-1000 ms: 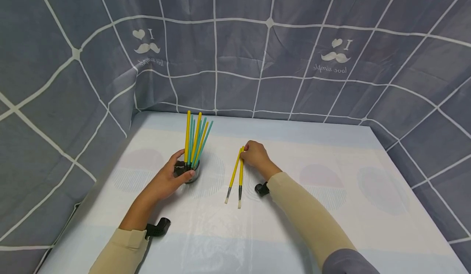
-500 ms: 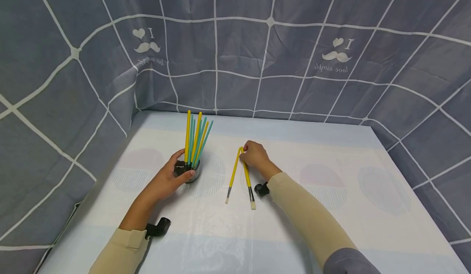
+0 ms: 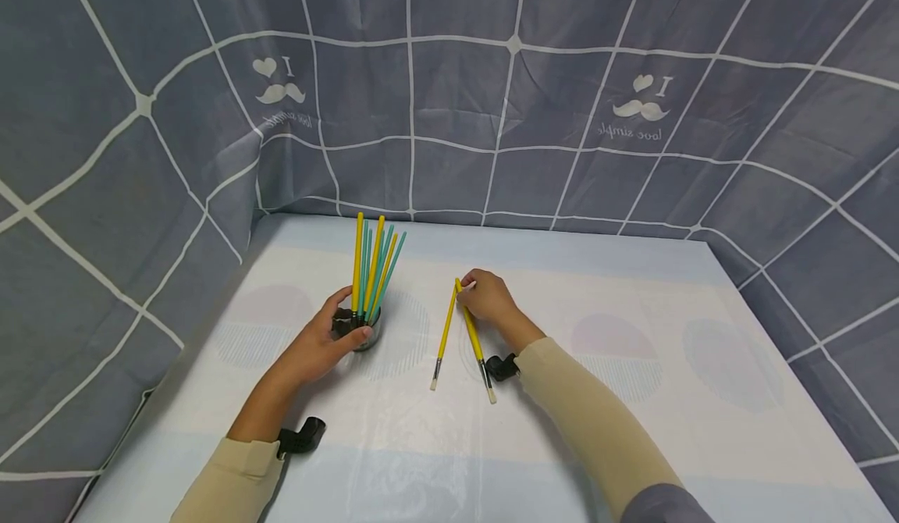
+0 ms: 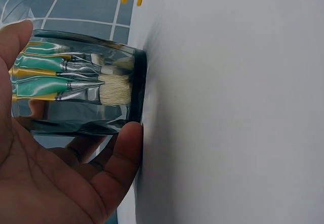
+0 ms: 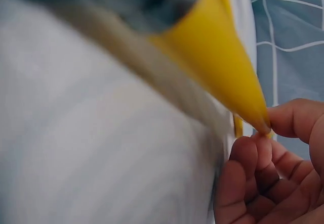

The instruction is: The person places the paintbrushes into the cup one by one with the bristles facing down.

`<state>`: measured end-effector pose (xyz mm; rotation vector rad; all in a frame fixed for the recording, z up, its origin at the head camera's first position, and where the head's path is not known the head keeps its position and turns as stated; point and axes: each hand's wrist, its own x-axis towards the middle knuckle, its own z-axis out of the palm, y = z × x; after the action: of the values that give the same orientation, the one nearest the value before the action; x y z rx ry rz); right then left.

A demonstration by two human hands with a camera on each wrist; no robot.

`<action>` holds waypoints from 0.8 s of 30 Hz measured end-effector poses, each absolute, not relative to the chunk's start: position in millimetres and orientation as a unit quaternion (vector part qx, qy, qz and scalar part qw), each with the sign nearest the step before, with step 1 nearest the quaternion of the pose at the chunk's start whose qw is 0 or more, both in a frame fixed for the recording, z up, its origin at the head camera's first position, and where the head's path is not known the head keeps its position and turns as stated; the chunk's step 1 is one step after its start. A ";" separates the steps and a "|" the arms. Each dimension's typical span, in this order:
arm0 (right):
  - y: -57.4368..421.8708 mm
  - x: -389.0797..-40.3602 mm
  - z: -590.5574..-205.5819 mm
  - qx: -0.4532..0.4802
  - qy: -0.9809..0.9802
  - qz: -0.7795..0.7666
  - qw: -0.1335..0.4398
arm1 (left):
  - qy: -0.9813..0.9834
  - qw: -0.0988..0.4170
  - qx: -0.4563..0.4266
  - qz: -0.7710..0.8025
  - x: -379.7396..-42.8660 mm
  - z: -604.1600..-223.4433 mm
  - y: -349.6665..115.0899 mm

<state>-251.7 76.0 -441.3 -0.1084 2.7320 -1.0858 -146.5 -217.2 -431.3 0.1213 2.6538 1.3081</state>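
My left hand (image 3: pixel 316 349) is wrapped round a dark-tinted clear glass (image 4: pixel 86 114), which stands on the white table. Several yellow and green paintbrushes (image 3: pixel 379 261) stand in it, bristles down, as the left wrist view shows through its wall. Over the middle of the table, my right hand (image 3: pixel 489 298) pinches a yellow paintbrush (image 3: pixel 474 334) by its handle tip between thumb and finger. Its pale bristles point back toward me. A second, thinner yellow paintbrush (image 3: pixel 445 336) slants just left of it, its handle end right at my fingertips. In the right wrist view the pinched handle (image 5: pixel 217 57) looms large and blurred.
Grey fabric with white grid lines (image 3: pixel 456 101) hangs behind and along both sides of the table. The white tabletop (image 3: pixel 393 453) carries faint printed circles. Black wrist cameras (image 3: pixel 302 435) sit at both wrists.
The bristle end of the pinched paintbrush has swung to the right, away from the thinner one, widening the gap between them. My left hand and the glass have stayed in place.
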 end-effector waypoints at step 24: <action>60.1 -239.7 -387.2 -0.085 0.826 -0.550 0.090 | 0.890 0.092 0.042 0.445 -145.5 -429.6 -217.4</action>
<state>-239.7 60.1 -387.2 -0.2522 2.4549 -1.6361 -145.5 -217.4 -429.6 0.1242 2.6431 1.3228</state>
